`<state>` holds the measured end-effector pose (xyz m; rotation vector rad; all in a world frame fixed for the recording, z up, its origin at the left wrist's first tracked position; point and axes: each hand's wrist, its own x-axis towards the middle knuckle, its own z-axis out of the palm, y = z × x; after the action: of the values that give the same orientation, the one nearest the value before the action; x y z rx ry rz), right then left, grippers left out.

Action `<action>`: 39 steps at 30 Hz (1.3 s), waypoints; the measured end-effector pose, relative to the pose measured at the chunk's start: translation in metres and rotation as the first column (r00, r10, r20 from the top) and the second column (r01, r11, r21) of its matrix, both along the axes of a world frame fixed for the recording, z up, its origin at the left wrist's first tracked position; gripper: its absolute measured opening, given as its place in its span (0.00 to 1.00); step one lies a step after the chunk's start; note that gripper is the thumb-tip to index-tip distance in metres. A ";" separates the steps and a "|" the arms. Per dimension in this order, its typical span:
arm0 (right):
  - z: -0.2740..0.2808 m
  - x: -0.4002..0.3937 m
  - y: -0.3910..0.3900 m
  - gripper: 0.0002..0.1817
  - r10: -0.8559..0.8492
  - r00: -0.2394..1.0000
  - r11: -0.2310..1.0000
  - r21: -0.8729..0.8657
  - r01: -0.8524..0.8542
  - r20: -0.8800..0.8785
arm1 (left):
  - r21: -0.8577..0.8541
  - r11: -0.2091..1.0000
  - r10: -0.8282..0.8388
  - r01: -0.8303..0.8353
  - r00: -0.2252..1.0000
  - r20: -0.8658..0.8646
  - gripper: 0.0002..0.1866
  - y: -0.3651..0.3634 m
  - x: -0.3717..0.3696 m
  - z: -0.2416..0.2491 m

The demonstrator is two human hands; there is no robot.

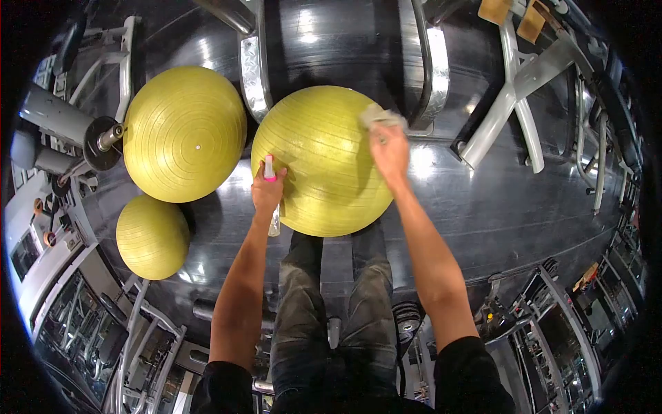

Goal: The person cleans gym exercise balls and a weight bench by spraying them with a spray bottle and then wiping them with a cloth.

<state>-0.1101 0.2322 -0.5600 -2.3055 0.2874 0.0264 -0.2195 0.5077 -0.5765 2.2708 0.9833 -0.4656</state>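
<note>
A large yellow exercise ball [321, 186] rests on the floor right in front of my legs. My left hand [267, 190] is closed around a clear spray bottle [274, 224] with a white and pink top, against the ball's left side. At the ball's upper right, my right hand [390, 153] grips a light beige cloth [379, 117] that lies against the yellow surface. That hand's fingertips are partly hidden by the cloth.
Another large yellow ball [183, 138] and a smaller yellow ball [152, 238] stand to the left. Metal machine legs [254, 76] rise behind the ball. A grey machine frame [514, 96] is at right. Gym equipment rings the dark shiny floor [483, 221].
</note>
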 end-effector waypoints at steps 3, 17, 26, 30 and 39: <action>0.025 -0.036 0.026 0.18 0.352 0.935 0.922 -0.156 -0.355 -0.047 | 0.170 0.981 -0.084 0.091 0.995 -0.044 0.36 0.000 0.010 0.000; 0.047 -0.143 -0.019 0.25 0.676 0.732 0.733 0.016 -0.680 0.082 | -0.158 0.985 0.070 -0.071 0.997 -0.015 0.33 -0.018 0.037 0.044; 0.030 -0.067 -0.052 0.21 0.361 0.932 0.916 -0.181 -0.358 -0.017 | -0.427 0.902 0.071 0.058 0.957 0.281 0.16 -0.043 0.032 0.072; 0.023 -0.039 -0.069 0.19 0.243 0.970 0.962 -0.135 -0.237 0.027 | -0.171 0.937 -0.214 0.304 0.889 0.404 0.25 -0.055 0.023 0.051; 0.029 0.053 -0.100 0.16 0.146 0.964 0.988 -0.081 -0.130 0.223 | -0.142 0.940 -0.222 0.309 0.874 0.432 0.36 -0.106 0.021 0.056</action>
<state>-0.0571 0.1322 -0.5308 -2.3633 0.0091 -0.1803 -0.1990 0.4018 -0.5208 2.1934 0.3902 -0.1756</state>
